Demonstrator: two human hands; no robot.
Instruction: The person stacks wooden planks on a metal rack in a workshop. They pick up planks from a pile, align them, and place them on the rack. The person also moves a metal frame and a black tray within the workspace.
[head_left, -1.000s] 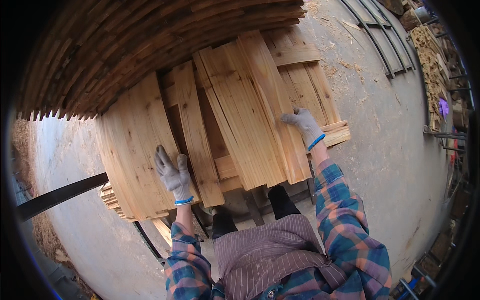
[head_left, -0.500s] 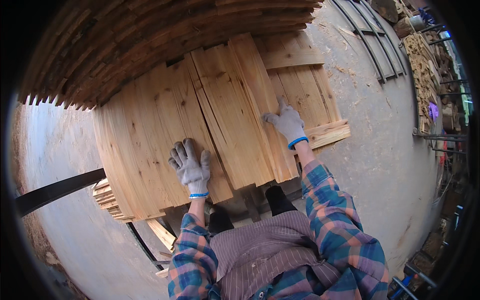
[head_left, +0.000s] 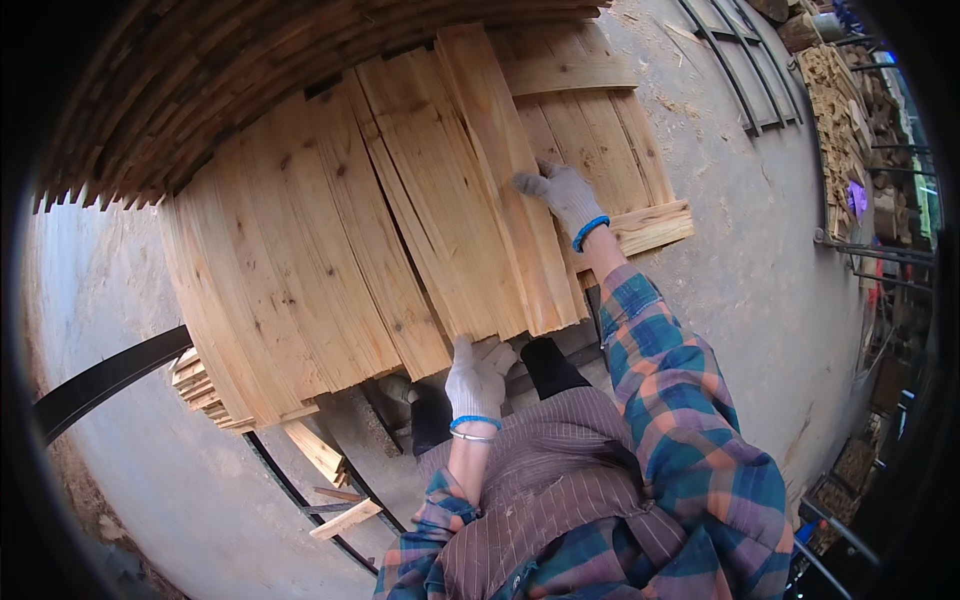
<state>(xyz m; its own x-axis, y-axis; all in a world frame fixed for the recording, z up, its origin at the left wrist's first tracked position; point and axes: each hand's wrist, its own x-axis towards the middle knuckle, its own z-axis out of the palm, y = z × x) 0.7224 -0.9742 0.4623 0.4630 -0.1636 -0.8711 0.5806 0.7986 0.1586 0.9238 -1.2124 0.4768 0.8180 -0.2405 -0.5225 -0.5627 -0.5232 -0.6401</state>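
Observation:
Pale wooden boards (head_left: 290,260) lie side by side in front of me, with one narrower board (head_left: 497,190) resting on top toward the right. My right hand (head_left: 572,203), in a light grey glove with a blue cuff, holds that upper board by its right edge. Its thumb lies on the face; the other fingers are partly hidden past the edge. At the near ends of the boards is my gloved left hand (head_left: 476,382). Its thumb points up against a board end, and its fingers curl in at the edge, partly out of sight.
A tall stack of boards (head_left: 250,70) rises along the far left side. Crosspieces (head_left: 650,228) lie over more boards at the right. A black metal bar (head_left: 110,375) and loose wood strips (head_left: 315,450) are at the left. A black metal frame (head_left: 740,50) lies on the concrete floor (head_left: 740,260).
My left hand has left the face of the boards and moved right and nearer, to their near ends. My right hand has shifted slightly, its extended finger now drawn in at the upper board's edge.

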